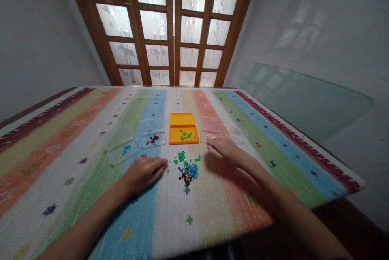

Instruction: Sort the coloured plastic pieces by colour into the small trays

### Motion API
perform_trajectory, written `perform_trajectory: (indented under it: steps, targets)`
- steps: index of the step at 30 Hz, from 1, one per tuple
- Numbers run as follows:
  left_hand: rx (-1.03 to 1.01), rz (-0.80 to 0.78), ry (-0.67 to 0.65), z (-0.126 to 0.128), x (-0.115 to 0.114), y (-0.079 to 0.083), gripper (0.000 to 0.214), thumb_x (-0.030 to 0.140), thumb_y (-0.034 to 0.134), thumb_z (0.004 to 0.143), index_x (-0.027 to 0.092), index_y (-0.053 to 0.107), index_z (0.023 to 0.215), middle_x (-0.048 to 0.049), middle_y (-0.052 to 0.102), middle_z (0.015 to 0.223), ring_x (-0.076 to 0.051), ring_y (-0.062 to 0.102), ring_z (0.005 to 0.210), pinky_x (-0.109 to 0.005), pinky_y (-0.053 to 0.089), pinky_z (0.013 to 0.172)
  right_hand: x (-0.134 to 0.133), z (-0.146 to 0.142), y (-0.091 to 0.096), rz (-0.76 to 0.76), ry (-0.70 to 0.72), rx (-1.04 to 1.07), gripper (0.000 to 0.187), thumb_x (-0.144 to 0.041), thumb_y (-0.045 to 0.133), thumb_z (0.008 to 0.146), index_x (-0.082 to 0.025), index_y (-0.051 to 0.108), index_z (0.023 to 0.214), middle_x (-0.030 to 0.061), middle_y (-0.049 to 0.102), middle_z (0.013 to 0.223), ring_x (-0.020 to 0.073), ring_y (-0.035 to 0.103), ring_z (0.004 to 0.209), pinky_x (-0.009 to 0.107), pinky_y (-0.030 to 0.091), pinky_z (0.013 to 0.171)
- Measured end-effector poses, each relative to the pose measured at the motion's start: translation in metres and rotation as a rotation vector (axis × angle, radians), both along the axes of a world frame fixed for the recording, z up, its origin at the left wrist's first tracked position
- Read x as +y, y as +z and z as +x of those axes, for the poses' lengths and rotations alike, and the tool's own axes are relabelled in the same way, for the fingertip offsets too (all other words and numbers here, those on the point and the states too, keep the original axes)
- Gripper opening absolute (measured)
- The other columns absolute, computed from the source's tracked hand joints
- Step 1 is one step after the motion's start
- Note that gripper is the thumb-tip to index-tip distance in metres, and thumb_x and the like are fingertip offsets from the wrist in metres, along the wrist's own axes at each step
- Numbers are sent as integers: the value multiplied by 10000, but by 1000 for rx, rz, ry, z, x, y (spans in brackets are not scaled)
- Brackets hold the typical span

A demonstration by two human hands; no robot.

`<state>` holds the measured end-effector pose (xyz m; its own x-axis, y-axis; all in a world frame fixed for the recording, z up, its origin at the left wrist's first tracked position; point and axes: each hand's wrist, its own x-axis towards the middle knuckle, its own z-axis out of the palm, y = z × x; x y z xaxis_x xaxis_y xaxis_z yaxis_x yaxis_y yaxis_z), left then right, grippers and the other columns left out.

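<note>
Brick pile between left hand and right hand

Daylight glows through patterned, frosted panes in brown wooden doors; pale grey walls flank a striped, cloth-covered worktop.

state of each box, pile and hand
orange box: open, green pieces inside
leftmost clear box: open, blue pieces inside
next clear box: open, brown pieces inside
right clear box: partly hidden, pale pieces inside
mixed pile: loose
left hand: grip unclear
right hand: curled, contents hidden
</note>
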<state>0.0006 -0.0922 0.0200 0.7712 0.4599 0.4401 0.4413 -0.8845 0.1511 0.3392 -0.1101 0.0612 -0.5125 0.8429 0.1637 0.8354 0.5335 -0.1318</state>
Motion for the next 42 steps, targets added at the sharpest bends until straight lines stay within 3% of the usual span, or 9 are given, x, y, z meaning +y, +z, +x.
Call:
perform_trajectory:
  steps: [5, 14, 21, 26, 30, 42]
  targets:
    - [-63, -76, -8, 4, -5, 4, 270, 286, 432, 1060, 183, 668, 978, -37, 709, 785, -147, 648, 642, -269, 502, 606, -2, -9, -16, -31, 65, 4, 347, -237, 429, 1044, -200, 602, 746, 51, 663, 731, 161, 533, 644, 295, 350, 639]
    - [-146, -252, -48, 26, -14, 7, 202, 250, 511, 1029, 199, 677, 1134, -77, 668, 993, -200, 650, 917, -353, 564, 806, -24, -13, -17, -27, 12, 146, 141, -189, 496, 1017, -195, 631, 1058, 75, 711, 1012, 186, 631, 855, 315, 445, 738]
    - [-127, -326, -54, 49, -23, 12, 206, 299, 534, 1021, 220, 677, 1147, -94, 661, 1040, -236, 622, 970, -435, 555, 860, -24, -16, -16, 42, 21, 27, 161, -175, 473, 991, -180, 633, 978, 80, 678, 949, 187, 573, 781, 316, 358, 660]
    - [-88, -311, -6, 70, -33, 13, 178, 336, 605, 981, 209, 683, 1079, -92, 654, 1013, -252, 600, 946, -440, 540, 838, -27, -18, -15, 67, 15, -14, 163, -170, 475, 983, -178, 628, 925, 72, 658, 918, 172, 525, 721, 314, 293, 615]
    - [-28, -315, 11, 83, -31, 11, 179, 283, 555, 1002, 194, 683, 1090, -94, 645, 1010, -254, 593, 955, -438, 534, 855, -26, -19, -17, 76, 15, -25, 164, -180, 481, 990, -172, 630, 920, 66, 655, 914, 161, 509, 713, 311, 265, 610]
    - [49, -267, -5, 73, -8, 10, 217, 311, 552, 1009, 195, 733, 1029, -99, 638, 990, -252, 607, 945, -420, 547, 836, -28, -21, -15, 64, 18, -73, 125, -156, 529, 966, -170, 639, 907, 65, 654, 914, 153, 483, 696, 313, 245, 601]
